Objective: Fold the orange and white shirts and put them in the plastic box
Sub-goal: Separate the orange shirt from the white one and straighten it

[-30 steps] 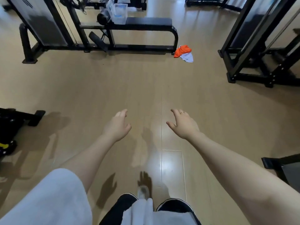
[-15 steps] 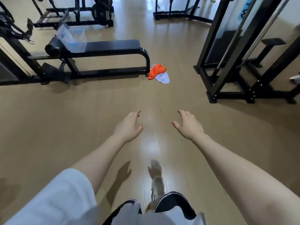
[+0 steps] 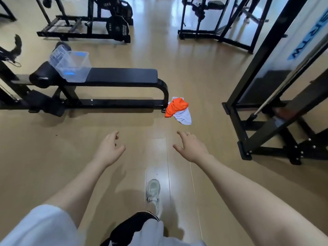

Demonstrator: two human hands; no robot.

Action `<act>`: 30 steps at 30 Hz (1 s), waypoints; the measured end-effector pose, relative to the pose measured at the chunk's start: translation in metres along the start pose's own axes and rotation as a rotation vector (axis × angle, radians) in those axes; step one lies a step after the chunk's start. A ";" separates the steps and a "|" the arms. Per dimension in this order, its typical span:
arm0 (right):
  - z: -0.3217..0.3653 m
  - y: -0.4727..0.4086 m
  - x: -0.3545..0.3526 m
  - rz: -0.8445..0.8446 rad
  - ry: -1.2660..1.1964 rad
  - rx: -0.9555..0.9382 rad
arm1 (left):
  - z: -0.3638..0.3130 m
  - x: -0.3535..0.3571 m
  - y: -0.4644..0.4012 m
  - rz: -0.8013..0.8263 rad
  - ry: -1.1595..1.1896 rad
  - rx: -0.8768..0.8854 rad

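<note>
An orange shirt [image 3: 176, 107] lies crumpled on the wooden floor by the foot of a black bench [image 3: 122, 75], partly on top of a white shirt [image 3: 183, 116]. A clear plastic box [image 3: 71, 63] with blue handles stands on the bench's left end, its lid tipped up behind it. My left hand [image 3: 108, 150] and my right hand [image 3: 190, 148] are held out in front of me over the floor, short of the shirts, fingers relaxed and holding nothing.
A black machine frame [image 3: 257, 96] stands close on the right. A weight rack [image 3: 106, 23] and more gym machines stand at the back. Another machine [image 3: 10, 71] sits at the left. My shoe [image 3: 153, 192] steps on the floor below my hands.
I have walked forward: the shirts, bench and box are nearer and larger in view. Both hands stay stretched out, holding nothing.
</note>
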State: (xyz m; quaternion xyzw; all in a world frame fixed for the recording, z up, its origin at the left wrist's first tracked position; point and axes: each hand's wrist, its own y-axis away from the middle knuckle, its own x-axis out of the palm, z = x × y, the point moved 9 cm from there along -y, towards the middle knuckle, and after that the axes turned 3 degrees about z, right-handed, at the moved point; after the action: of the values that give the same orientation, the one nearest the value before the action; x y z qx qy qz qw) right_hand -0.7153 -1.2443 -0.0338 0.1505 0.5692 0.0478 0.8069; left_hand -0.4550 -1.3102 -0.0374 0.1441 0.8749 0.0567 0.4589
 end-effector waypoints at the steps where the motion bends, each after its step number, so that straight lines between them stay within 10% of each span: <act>1: -0.006 -0.029 -0.011 0.002 -0.016 0.013 | -0.008 -0.003 -0.032 0.001 -0.002 0.009; 19: -0.242 -0.437 -0.160 -0.005 -0.158 0.323 | -0.295 0.060 -0.489 0.271 -0.115 0.358; 30: -0.327 -0.695 -0.182 0.163 -0.319 0.312 | -0.333 0.139 -0.745 0.362 0.019 0.085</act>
State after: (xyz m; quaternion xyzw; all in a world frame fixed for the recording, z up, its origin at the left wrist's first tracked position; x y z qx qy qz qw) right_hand -1.1489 -1.8888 -0.1759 0.3245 0.4209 0.0001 0.8471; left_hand -0.9519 -1.9660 -0.1285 0.3177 0.8406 0.1027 0.4266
